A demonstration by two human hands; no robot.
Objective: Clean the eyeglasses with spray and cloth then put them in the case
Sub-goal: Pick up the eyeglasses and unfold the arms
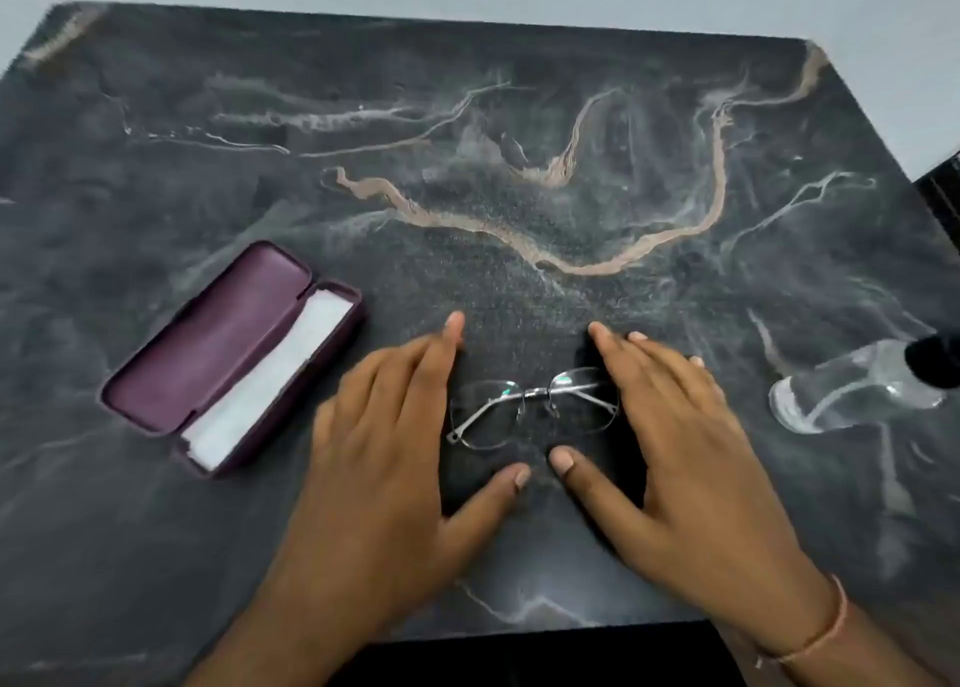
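Eyeglasses (532,413) lie flat on dark marbled table (519,166), near front edge, about midway along it. Left hand (374,457) and right hand (680,457) flank frame, palms down, fingers straight and spread, thumbs pointing inward below lenses; neither holds anything. Right fingers overlap frame's right end; contact not discernible. Purple case (228,359) lies open toward left edge, white cloth (270,379) inside lower half. Clear spray bottle (857,385), dark cap, lies on its side at right edge. Thin band (826,629) on right wrist.
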